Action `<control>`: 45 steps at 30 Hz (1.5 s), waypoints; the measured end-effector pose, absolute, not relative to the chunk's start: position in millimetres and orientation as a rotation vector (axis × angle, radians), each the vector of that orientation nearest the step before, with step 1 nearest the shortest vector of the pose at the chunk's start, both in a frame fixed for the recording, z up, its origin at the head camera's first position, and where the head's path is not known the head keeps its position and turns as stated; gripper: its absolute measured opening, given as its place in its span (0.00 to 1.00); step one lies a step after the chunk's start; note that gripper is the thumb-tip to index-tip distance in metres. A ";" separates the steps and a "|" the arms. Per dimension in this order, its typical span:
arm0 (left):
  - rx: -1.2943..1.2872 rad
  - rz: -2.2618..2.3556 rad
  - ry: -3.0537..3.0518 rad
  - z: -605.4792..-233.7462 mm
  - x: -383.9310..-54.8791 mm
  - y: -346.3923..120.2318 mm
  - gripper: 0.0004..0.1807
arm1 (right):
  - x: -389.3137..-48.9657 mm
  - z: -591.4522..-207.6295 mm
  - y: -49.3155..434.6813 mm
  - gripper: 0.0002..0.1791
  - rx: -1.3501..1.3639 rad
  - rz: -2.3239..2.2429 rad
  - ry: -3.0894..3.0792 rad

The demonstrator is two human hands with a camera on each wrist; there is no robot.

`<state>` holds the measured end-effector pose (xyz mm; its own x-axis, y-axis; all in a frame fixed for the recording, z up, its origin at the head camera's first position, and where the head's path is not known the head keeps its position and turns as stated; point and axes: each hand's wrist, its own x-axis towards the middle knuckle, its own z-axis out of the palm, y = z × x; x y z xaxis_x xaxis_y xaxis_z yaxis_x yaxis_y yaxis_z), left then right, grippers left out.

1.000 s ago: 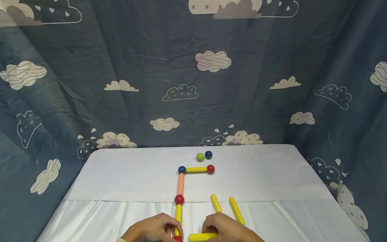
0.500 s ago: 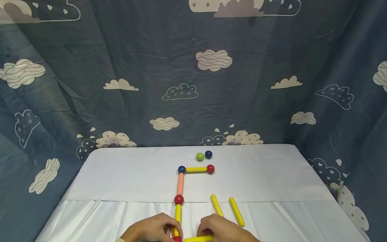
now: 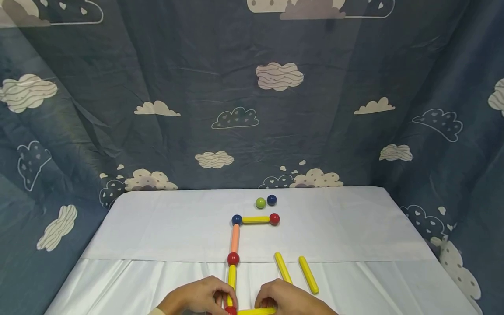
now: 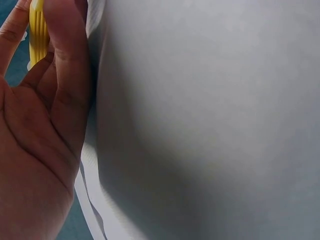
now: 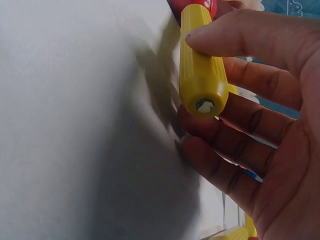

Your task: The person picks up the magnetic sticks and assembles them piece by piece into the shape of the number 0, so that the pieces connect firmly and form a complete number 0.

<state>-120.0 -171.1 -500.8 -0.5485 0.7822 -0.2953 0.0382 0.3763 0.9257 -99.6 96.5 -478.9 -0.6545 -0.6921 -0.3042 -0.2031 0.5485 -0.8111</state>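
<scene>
Yellow rod pinched by right fingers shows its rounded, ribbed end in the right-wrist view, not the head's; left fingers grip a red ball.

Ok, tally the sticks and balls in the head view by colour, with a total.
Yellow sticks: 5
Pink stick: 1
Red balls: 3
Blue balls: 2
Green ball: 1
Total: 12
</scene>
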 end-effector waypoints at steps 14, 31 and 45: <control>0.720 1.224 1.874 -500.2 -121.3 -171.2 0.07 | -125.7 -467.6 108.6 0.09 -0.816 -1.082 2.212; 0.716 1.234 1.841 -500.2 -120.9 -174.9 0.11 | -246.1 -468.9 133.9 0.10 -0.534 -1.212 2.708; 0.772 1.248 1.814 -500.0 -121.6 -173.7 0.13 | -324.0 -478.2 137.3 0.13 -0.240 -1.294 2.724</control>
<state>-121.6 -173.7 -500.0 -0.5053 0.8219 -0.2629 0.0484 0.3312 0.9423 -324.0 137.3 -478.2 -0.9807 -0.1921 -0.0368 -0.0929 0.6229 -0.7768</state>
